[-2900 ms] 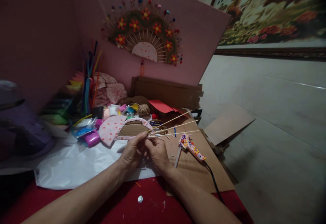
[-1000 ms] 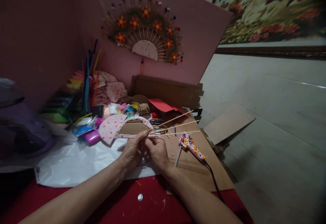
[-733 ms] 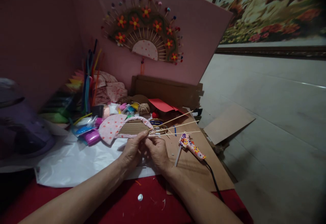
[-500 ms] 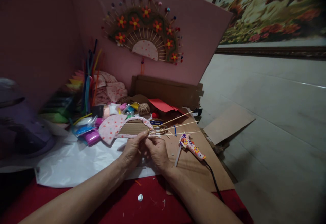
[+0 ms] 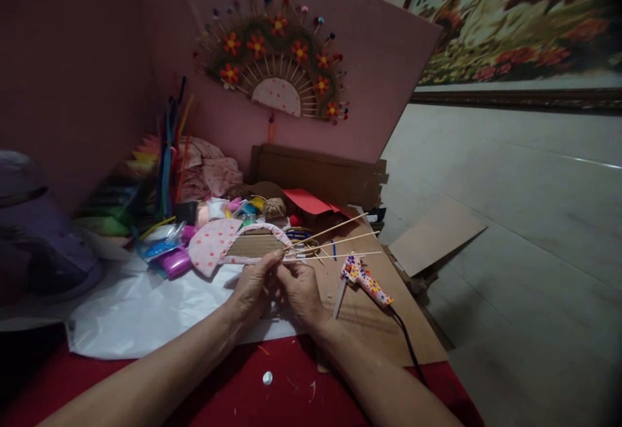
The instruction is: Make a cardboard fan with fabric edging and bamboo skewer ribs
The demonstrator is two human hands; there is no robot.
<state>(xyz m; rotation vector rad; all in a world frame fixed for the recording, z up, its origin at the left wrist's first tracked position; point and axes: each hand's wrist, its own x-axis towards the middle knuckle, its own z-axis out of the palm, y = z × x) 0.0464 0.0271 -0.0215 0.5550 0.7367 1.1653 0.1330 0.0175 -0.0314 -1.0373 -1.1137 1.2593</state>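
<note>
Three thin wooden sticks [image 5: 335, 240] fan out to the right from my fingertips. My left hand [image 5: 260, 284] pinches their near ends between thumb and fingers. Close beside it, my right hand [image 5: 300, 289] is closed at the same ends, its thumb near the lowest stick. Behind my hands lie a pink dotted fabric piece [image 5: 214, 244] and a cardboard half-ring edged in the same fabric [image 5: 257, 243]. To the right, a flower-patterned glue gun [image 5: 367, 279] rests on a cardboard sheet [image 5: 389, 336].
White plastic sheeting [image 5: 155, 313] and a red cloth [image 5: 214, 388] cover the table. Bagged clay [image 5: 175, 262], twine [image 5: 273, 208], red paper [image 5: 308, 200] and pipe cleaners [image 5: 168, 155] stand behind. A decorated fan [image 5: 276, 57] hangs on the pink board. A purple container [image 5: 43, 245] is at left.
</note>
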